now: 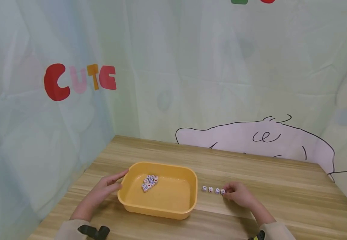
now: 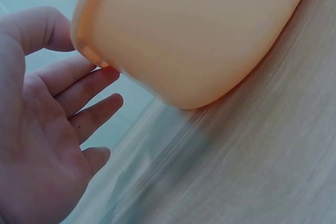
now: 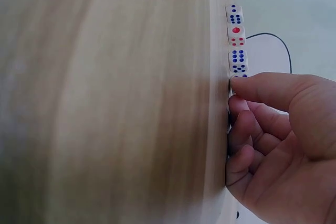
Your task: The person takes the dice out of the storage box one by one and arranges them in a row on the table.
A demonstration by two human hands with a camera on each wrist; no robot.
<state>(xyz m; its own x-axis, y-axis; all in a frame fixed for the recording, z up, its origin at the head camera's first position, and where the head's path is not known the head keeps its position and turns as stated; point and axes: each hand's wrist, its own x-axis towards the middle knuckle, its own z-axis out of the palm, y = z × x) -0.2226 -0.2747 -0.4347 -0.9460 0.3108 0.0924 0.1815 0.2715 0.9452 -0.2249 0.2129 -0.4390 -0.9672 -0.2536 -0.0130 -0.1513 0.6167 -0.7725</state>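
Note:
A yellow plastic tray point(image 1: 161, 213) stands on the table, with a cluster of white dice point(image 1: 149, 183) in its left part. My left hand point(image 1: 102, 190) touches the tray's left rim with fingers spread and fairly straight; in the left wrist view the thumb and fingertips meet the rim. To the right of the tray, several dice point(image 1: 210, 189) form a short row on the wood. At the row's right end my right hand point(image 1: 237, 195) pinches a die point(image 1: 222, 191), its other fingers curled against the tabletop. The thumb covers most of that die in the right wrist view.
The wooden table point(image 1: 281, 200) meets a fabric backdrop point(image 1: 221, 83) at its back and left side. Coloured letters point(image 1: 57, 82) and a cartoon drawing point(image 1: 260, 140) are printed on the backdrop.

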